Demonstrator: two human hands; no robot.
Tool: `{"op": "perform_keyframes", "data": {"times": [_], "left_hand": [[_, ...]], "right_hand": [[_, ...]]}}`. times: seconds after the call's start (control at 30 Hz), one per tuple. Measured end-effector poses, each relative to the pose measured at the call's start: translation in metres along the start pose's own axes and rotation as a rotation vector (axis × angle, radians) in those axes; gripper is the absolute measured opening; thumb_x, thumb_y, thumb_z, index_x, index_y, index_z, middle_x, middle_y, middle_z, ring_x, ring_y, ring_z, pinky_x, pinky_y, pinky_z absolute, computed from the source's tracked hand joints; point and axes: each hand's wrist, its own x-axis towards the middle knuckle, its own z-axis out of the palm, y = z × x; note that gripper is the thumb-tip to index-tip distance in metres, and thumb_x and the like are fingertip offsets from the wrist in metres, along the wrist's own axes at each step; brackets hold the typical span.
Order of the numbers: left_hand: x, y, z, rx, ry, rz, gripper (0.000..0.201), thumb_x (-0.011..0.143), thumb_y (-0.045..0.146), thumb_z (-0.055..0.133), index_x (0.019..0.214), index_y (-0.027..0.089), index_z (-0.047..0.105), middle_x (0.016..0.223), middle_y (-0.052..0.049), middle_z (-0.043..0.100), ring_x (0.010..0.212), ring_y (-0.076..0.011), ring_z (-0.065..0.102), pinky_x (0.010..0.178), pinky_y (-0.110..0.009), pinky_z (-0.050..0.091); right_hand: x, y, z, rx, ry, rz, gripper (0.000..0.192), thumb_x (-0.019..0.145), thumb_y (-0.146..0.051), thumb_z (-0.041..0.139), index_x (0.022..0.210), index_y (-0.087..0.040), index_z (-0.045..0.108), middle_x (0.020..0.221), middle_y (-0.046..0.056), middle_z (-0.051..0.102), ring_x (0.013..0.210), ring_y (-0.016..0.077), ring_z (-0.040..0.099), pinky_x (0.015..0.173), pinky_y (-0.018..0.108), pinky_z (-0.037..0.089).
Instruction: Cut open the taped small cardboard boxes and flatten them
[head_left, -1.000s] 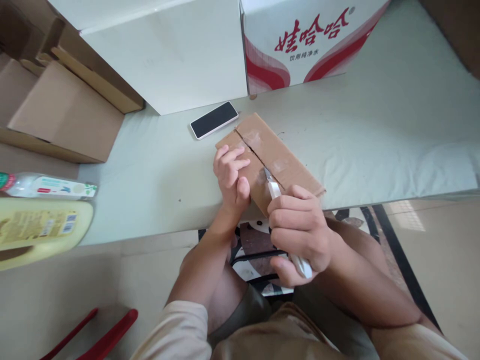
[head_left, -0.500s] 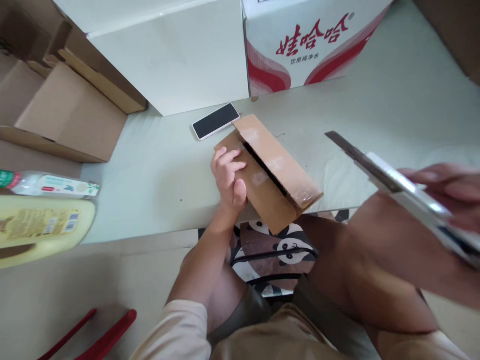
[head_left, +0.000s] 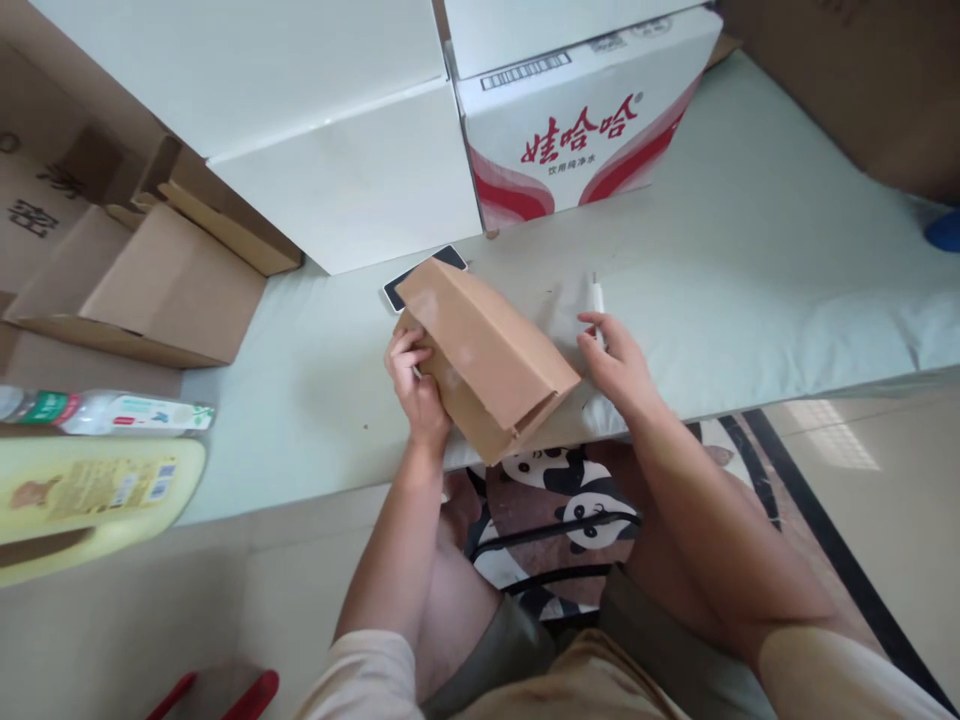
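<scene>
A small brown cardboard box (head_left: 487, 340) sits tilted at the front edge of the surface, its upper flap raised along one side. My left hand (head_left: 420, 385) grips the box's left side, with its fingers curled on the cardboard. To the right of the box, my right hand (head_left: 611, 355) has its fingers closed round a white utility knife (head_left: 597, 298). The knife's tip points away from me, low over the pale green surface; its lower part is hidden by the hand. Behind the box lies a phone (head_left: 450, 257) with a dark screen, partly covered by the cardboard.
White cartons (head_left: 352, 180) and a red-and-white water carton (head_left: 570, 150) stand at the back. Open brown boxes (head_left: 180, 280), a clear plastic bottle (head_left: 112, 412) and a yellow jug (head_left: 150, 490) are on the left. Red handles (head_left: 255, 695) show at the bottom left.
My right hand has brought the knife from the far right down beside the box. The box has tipped, turning its flap side up towards me. The view has shifted slightly.
</scene>
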Motion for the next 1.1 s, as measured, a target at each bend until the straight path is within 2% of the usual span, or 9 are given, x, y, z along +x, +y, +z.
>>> {"op": "perform_keyframes", "data": {"times": [0.17, 0.27, 0.33, 0.53, 0.7, 0.8, 0.9, 1.0, 1.1], "left_hand": [[0.005, -0.009, -0.003, -0.221, 0.001, -0.580, 0.049, 0.082, 0.072, 0.059, 0.083, 0.023, 0.059, 0.087, -0.004, 0.070, 0.088, -0.0240, 0.067, 0.079, -0.039, 0.055], [0.013, -0.006, -0.007, -0.404, 0.091, -0.700, 0.052, 0.081, 0.073, 0.056, 0.081, 0.022, 0.061, 0.077, -0.003, 0.067, 0.074, -0.0201, 0.066, 0.067, -0.034, 0.054], [0.020, -0.002, -0.012, -0.515, 0.134, -0.768, 0.046, 0.071, 0.065, 0.071, 0.082, 0.021, 0.064, 0.078, -0.002, 0.069, 0.070, -0.0181, 0.066, 0.063, -0.030, 0.052], [0.033, 0.005, -0.033, -0.370, 0.036, -0.974, 0.039, 0.061, 0.041, 0.087, 0.088, 0.019, 0.068, 0.078, -0.002, 0.072, 0.065, -0.0168, 0.066, 0.055, -0.025, 0.049], [0.037, 0.014, -0.042, -0.554, -0.098, -1.048, 0.049, 0.061, 0.040, 0.085, 0.105, 0.021, 0.071, 0.102, -0.006, 0.076, 0.081, -0.0208, 0.070, 0.057, -0.024, 0.051], [0.035, 0.020, -0.041, -0.636, -0.195, -1.021, 0.063, 0.059, 0.038, 0.088, 0.118, 0.025, 0.068, 0.119, -0.007, 0.074, 0.092, -0.0235, 0.071, 0.059, -0.024, 0.052], [0.033, 0.024, -0.036, -0.612, -0.247, -0.989, 0.069, 0.059, 0.032, 0.090, 0.123, 0.027, 0.064, 0.125, -0.007, 0.072, 0.101, -0.0250, 0.071, 0.066, -0.024, 0.054], [0.032, 0.026, -0.034, -0.543, -0.244, -0.956, 0.063, 0.065, 0.033, 0.089, 0.122, 0.025, 0.064, 0.114, -0.006, 0.075, 0.095, -0.0234, 0.072, 0.064, -0.024, 0.053], [0.035, 0.024, -0.033, -0.474, -0.272, -0.978, 0.050, 0.071, 0.034, 0.083, 0.117, 0.020, 0.068, 0.079, -0.002, 0.072, 0.057, -0.0141, 0.061, 0.044, -0.022, 0.037]], "right_hand": [[-0.002, 0.002, 0.003, 0.087, -0.046, 0.043, 0.042, 0.093, -0.057, 0.051, 0.100, -0.024, 0.075, 0.119, 0.014, 0.071, 0.132, 0.0339, 0.056, 0.111, 0.055, 0.044], [-0.005, 0.000, 0.003, 0.181, -0.114, -0.076, 0.051, 0.093, -0.065, 0.048, 0.107, -0.023, 0.073, 0.120, 0.014, 0.073, 0.126, 0.0325, 0.062, 0.108, 0.054, 0.048], [-0.009, -0.003, 0.003, 0.239, -0.183, -0.145, 0.059, 0.091, -0.070, 0.049, 0.118, -0.023, 0.069, 0.119, 0.013, 0.074, 0.120, 0.0308, 0.066, 0.102, 0.050, 0.053], [-0.020, -0.010, 0.006, 0.306, -0.281, -0.145, 0.070, 0.080, -0.070, 0.064, 0.128, -0.020, 0.060, 0.115, 0.015, 0.074, 0.106, 0.0314, 0.071, 0.089, 0.047, 0.059], [-0.020, -0.019, 0.006, 0.205, -0.198, -0.055, 0.051, 0.078, -0.056, 0.070, 0.114, -0.021, 0.065, 0.097, 0.009, 0.075, 0.086, 0.0280, 0.070, 0.073, 0.042, 0.057], [-0.018, -0.023, 0.005, 0.143, -0.060, -0.015, 0.040, 0.076, -0.052, 0.071, 0.101, -0.022, 0.067, 0.095, 0.008, 0.076, 0.088, 0.0288, 0.068, 0.076, 0.043, 0.055], [-0.018, -0.024, 0.005, 0.221, -0.043, 0.029, 0.037, 0.076, -0.050, 0.071, 0.101, -0.023, 0.067, 0.099, 0.008, 0.076, 0.092, 0.0286, 0.068, 0.080, 0.043, 0.054], [-0.019, -0.021, 0.005, 0.344, -0.032, 0.042, 0.032, 0.083, -0.053, 0.062, 0.092, -0.023, 0.067, 0.092, 0.006, 0.073, 0.089, 0.0264, 0.066, 0.080, 0.041, 0.053], [-0.019, -0.018, 0.006, 0.433, 0.016, 0.076, 0.035, 0.088, -0.057, 0.056, 0.077, -0.024, 0.063, 0.076, 0.003, 0.065, 0.076, 0.0216, 0.059, 0.070, 0.035, 0.049]]}}
